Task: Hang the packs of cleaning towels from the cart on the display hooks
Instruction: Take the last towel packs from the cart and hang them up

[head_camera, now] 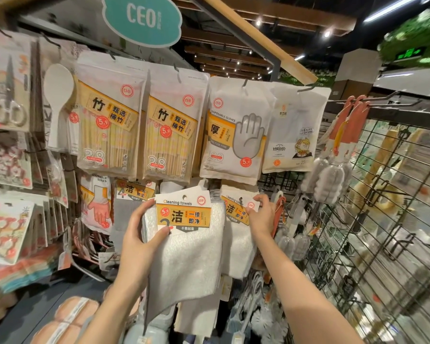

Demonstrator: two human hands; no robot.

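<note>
My left hand (140, 234) grips a pack of white cleaning towels (191, 254) by the left edge of its orange-and-white card, thumb on the front. The pack is raised in front of the display, its punched hole near the top of the card. Just to the right, more cleaning towel packs (236, 229) hang on the display; their hook is hidden behind the stock. My right hand (261, 214) pinches the right side of the front hanging pack's card. The cart is out of view.
Above hang packs of bamboo sticks (109, 125), disposable gloves (233, 135) and a white pouch (296, 135). Household gloves (97, 202) hang to the left, bottle brushes (333, 175) to the right. A wire grid panel (382, 219) with hooks stands at far right.
</note>
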